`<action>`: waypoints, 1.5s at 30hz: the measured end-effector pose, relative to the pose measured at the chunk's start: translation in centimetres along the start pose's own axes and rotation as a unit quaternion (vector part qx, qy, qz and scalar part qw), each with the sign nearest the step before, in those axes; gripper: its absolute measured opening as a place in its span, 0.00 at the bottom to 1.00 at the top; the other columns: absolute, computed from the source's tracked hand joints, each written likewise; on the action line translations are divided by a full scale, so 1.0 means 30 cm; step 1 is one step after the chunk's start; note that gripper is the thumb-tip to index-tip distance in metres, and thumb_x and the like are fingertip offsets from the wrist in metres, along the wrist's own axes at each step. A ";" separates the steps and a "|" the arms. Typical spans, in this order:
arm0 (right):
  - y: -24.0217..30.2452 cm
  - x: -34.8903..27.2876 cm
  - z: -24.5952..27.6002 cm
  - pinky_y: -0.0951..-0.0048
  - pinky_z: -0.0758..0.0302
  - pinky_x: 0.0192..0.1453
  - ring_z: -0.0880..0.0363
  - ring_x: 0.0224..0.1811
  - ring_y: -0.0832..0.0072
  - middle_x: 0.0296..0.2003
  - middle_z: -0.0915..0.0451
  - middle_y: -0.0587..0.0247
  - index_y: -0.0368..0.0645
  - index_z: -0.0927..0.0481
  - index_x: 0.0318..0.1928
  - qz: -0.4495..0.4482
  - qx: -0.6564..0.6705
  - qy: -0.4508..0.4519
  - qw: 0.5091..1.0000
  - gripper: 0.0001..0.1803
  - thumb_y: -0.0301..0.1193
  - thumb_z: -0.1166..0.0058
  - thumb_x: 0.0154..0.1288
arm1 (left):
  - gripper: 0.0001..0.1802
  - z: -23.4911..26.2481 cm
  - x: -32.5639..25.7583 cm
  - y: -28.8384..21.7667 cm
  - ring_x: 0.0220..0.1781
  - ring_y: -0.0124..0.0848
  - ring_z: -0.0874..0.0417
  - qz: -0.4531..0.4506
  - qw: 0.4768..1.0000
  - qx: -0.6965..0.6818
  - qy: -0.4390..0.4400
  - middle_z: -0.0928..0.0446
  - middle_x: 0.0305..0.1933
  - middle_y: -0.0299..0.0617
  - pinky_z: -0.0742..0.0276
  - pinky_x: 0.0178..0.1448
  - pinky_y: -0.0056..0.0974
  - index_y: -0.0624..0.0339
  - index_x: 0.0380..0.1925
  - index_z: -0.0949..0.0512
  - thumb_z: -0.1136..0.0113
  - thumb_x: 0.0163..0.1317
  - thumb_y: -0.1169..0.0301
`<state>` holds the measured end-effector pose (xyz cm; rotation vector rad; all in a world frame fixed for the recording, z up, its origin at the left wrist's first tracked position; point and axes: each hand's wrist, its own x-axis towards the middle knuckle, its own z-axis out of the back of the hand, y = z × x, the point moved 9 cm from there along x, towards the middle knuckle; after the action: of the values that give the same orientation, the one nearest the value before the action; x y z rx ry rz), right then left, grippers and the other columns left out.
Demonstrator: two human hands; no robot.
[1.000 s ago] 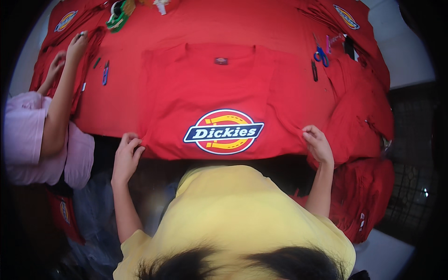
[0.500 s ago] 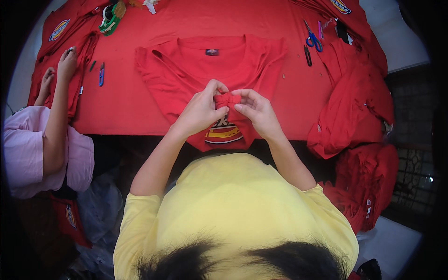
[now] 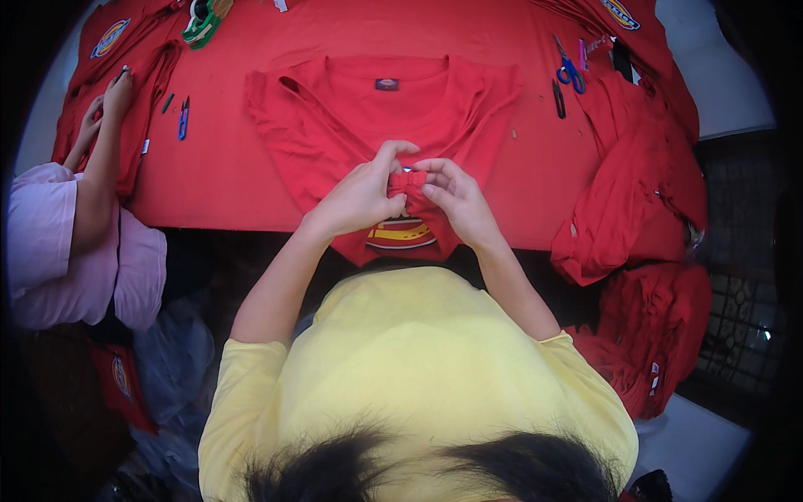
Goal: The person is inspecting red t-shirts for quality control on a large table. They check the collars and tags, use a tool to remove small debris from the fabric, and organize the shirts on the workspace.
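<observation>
Because red shirt [image 3: 397, 117] looks like thin knit, probably light, limp, hardly slippery, not fragile; folds likely slide unless gathered edge is pinched from both sides

Left grip [image 3: 355, 197] and right grip [image 3: 460, 205] both clamped on bunched cloth [image 3: 407, 181] between them; rest of shirt spread beyond grips on bench [image 3: 201, 188], printed front [image 3: 403, 234] just nearside; forearms [image 3: 272, 289] converging, fingers curled inward

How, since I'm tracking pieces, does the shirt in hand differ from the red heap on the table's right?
The shirt is gathered between the left hand and right hand; no hand touches the red heap.
The shirt's neckline is spread open; the heap is crumpled, with no neckline discernible.
Both are red cloth and hang past the near edge of the table.
</observation>
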<state>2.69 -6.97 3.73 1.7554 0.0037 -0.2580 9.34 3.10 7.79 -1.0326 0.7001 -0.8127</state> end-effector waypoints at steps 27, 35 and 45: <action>0.154 -0.086 0.236 0.70 0.27 0.49 0.23 0.40 0.69 0.34 0.22 0.62 0.37 0.21 0.36 0.080 -0.230 -0.045 0.969 0.08 0.28 0.39 0.59 | 0.11 0.366 -0.243 0.108 0.41 0.30 0.22 -0.015 0.983 0.066 -0.172 0.22 0.36 0.40 0.29 0.47 0.34 0.66 0.36 0.21 0.41 0.64 0.67; 1.029 -0.200 0.593 0.74 0.20 0.37 0.20 0.41 0.78 0.40 0.19 0.63 0.40 0.26 0.50 0.424 -0.087 -0.164 0.886 0.09 0.28 0.52 0.72 | 0.21 1.287 -0.570 -0.160 0.56 0.31 0.22 -0.236 0.823 -0.117 -0.504 0.25 0.56 0.49 0.29 0.62 0.33 0.66 0.59 0.33 0.45 0.68 0.75; 1.237 -0.368 0.535 0.73 0.18 0.45 0.16 0.40 0.74 0.38 0.17 0.59 0.36 0.26 0.55 0.451 0.048 0.040 0.890 0.14 0.24 0.55 0.72 | 0.24 1.317 -0.884 -0.438 0.52 0.35 0.23 -0.222 0.675 0.030 -0.703 0.24 0.54 0.44 0.28 0.59 0.41 0.61 0.56 0.26 0.42 0.67 0.57</action>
<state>-5.42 -28.47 38.77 1.6817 -0.7600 0.5026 24.49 39.71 37.21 -1.4204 -0.9479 -0.2098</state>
